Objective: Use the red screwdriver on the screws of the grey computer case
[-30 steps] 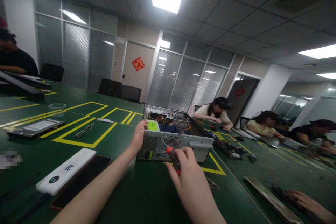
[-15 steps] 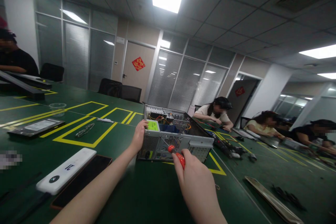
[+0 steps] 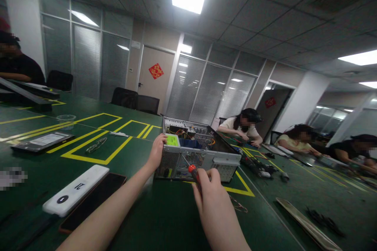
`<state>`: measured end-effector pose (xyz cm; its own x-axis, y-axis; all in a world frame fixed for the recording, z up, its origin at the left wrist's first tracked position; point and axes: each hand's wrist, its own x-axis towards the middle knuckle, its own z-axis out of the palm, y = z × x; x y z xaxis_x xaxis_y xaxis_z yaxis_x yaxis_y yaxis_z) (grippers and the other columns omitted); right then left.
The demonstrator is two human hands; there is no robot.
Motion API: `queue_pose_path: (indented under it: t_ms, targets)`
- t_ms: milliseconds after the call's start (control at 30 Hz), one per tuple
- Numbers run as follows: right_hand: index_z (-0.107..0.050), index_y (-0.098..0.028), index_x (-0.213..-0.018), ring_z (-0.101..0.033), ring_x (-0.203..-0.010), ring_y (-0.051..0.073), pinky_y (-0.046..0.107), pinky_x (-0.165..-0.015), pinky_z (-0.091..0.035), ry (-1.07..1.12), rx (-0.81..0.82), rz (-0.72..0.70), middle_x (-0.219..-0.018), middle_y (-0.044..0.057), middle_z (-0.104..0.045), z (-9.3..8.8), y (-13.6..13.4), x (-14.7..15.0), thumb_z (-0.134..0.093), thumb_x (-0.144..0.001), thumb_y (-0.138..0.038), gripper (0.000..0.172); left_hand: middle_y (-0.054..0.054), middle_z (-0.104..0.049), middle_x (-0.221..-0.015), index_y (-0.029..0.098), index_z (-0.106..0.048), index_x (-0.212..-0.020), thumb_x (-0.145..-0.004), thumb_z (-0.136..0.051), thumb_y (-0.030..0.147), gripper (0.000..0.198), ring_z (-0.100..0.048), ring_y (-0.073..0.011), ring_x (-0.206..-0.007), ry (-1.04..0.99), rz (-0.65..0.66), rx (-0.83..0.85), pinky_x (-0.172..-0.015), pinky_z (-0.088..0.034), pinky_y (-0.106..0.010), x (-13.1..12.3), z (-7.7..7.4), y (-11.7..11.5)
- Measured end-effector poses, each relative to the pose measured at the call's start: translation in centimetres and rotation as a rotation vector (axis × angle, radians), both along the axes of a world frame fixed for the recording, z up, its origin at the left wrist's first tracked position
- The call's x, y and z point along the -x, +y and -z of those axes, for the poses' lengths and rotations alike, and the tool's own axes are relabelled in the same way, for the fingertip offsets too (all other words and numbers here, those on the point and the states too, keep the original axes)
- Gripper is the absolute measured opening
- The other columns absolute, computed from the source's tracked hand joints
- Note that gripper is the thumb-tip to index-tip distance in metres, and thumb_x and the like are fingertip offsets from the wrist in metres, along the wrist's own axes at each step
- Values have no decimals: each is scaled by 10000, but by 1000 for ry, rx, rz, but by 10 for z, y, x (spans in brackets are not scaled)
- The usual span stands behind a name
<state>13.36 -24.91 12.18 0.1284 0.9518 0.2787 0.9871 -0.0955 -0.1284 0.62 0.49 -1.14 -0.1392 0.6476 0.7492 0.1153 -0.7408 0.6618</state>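
An opened computer case [image 3: 219, 166] stands on the green table with its perforated metal panel towards me, wires and parts showing inside. At its left corner my left hand [image 3: 158, 150] grips the case edge, beside a power supply with a bright green label [image 3: 172, 140]. My right hand [image 3: 207, 188] is closed round the red and black handle of a screwdriver [image 3: 192, 169]. The thin shaft points up and left at the panel; I cannot tell whether its tip touches a screw.
A white power bank [image 3: 77, 190] and a dark phone [image 3: 94, 204] lie to the left, with a hard drive [image 3: 43, 141] and a clear plastic cup [image 3: 66, 121] beyond. A long metallic strip [image 3: 306, 221] and black cables [image 3: 324, 221] lie right. Several people sit around the table.
My right hand has turned around the screwdriver handle and shifted slightly, covering more of the red grip. My left hand keeps its hold, and the case stays in place.
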Motion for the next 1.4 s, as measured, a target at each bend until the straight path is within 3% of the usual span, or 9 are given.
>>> queue_pose_path:
  t_ms: [167,267,367,500,667,900,1400]
  targets:
    - [-628,-175,-1176,-736,-855,229,295,-677,-547,-35,33,58,-1098,125,-672,3,6,4,-473,-1003,-187,233,-108,-690,-1188,221,-624,-906,-1000,-244,605,548,-557,-254,-1310,-2,7,-8,-1173,-405,-461,0,0,0]
    - [-648,-164,-1161,-742,-862,247,321,-700,-554,-15,63,57,-1015,125,-725,4,7,4,-463,-1016,-242,248,-109,-689,-1191,223,-627,-908,-997,-250,610,548,-557,-260,-1309,-14,4,-16,-1173,-406,-473,0,0,0]
    - [-637,-156,-1241,-745,-912,268,345,-737,-571,-3,82,31,-1064,138,-735,4,4,3,-554,-968,-223,293,-106,-685,-1203,226,-625,-910,-998,-252,606,540,-549,-260,-1322,-10,6,-23,-1185,-392,-477,0,1,0]
    - [-609,-192,-1334,-743,-897,252,334,-708,-586,-6,9,-88,-1139,126,-707,4,-7,1,-541,-927,-123,418,-105,-684,-1198,228,-627,-913,-1004,-253,591,529,-546,-265,-1328,-8,8,-18,-1184,-392,-488,0,3,1]
    - [-609,-208,-1344,-737,-889,220,315,-733,-599,25,-156,-271,-1236,122,-654,14,-6,3,-543,-918,-131,437,-111,-685,-1206,225,-629,-914,-1001,-266,593,524,-560,-266,-1309,-11,6,-52,-1177,-399,-481,-1,2,0]
    - [-631,-192,-1318,-735,-889,228,325,-746,-599,-6,-63,-204,-1237,111,-658,17,10,5,-541,-925,-120,410,-103,-684,-1202,227,-629,-910,-1014,-247,565,521,-550,-248,-1312,-6,-6,-28,-1168,-400,-461,-1,2,1]
    - [-627,-204,-1331,-733,-933,226,310,-781,-579,14,-35,-209,-1263,108,-656,14,5,7,-522,-932,-134,418,-109,-679,-1214,227,-623,-931,-998,-234,624,559,-541,-250,-1328,13,-2,-35,-1180,-388,-468,0,2,2]
